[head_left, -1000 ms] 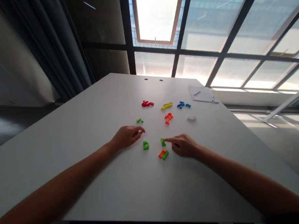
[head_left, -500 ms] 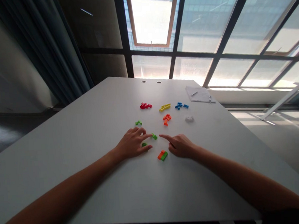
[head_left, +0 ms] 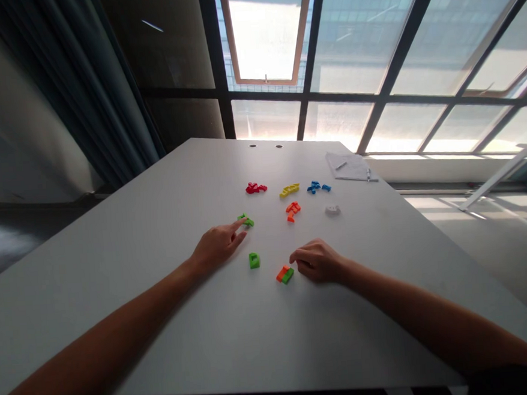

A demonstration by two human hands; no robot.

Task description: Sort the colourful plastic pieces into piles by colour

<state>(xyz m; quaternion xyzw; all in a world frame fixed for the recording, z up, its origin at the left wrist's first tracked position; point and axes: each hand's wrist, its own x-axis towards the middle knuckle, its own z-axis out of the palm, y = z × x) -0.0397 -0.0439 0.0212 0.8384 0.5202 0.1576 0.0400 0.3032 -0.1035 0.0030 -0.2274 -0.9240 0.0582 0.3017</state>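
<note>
My left hand (head_left: pixel 218 246) has its index finger stretched onto a small cluster of green blocks (head_left: pixel 248 221). Its thumb is held apart and nothing is gripped. Between my hands, a single green block (head_left: pixel 254 261) lies on the white table (head_left: pixel 201 340). My right hand (head_left: pixel 318 261) rests with its fingers curled in, and no object shows in it. Just left of its fingertips is an orange block (head_left: pixel 282 273) lying against a green block (head_left: pixel 288 276). Whether these two are joined, I cannot tell.
Beyond my hands lie piles of red blocks (head_left: pixel 255 188), yellow blocks (head_left: pixel 289 190), blue blocks (head_left: pixel 316 186), orange blocks (head_left: pixel 293 208) and white blocks (head_left: pixel 332 210). Paper (head_left: pixel 354 168) with pens sits at the far right, near the windows.
My left hand has moved away and to the left, and a green block from between the hands is now beside the green cluster. My right index finger has curled in from pointing.
</note>
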